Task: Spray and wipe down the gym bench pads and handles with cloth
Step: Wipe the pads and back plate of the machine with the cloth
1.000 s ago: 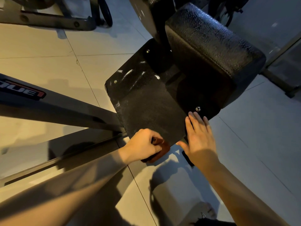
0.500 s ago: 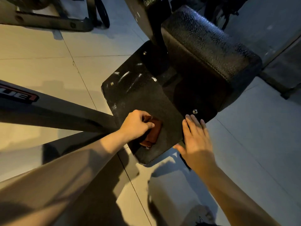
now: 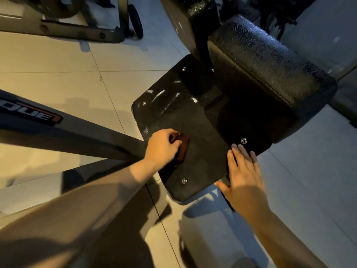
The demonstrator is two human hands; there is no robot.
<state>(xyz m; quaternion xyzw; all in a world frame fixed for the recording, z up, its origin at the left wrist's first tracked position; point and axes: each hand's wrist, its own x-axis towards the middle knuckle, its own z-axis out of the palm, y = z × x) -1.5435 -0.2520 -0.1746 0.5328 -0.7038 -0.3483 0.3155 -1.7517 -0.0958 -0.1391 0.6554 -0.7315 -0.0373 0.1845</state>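
Left hand [image 3: 161, 147] grips the brown cloth [image 3: 182, 147], fingers curled round it, on the flat black pad [image 3: 193, 122]; right hand [image 3: 244, 175] rests there, fingers straight.

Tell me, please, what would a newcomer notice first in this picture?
Mid-frame, the left hand grips a reddish-brown cloth pressed on a flat black pad. The right hand lies flat at that pad's near right edge, fingers straight. The pad's far left part shows white streaks, and a thick black cushion looms at upper right.
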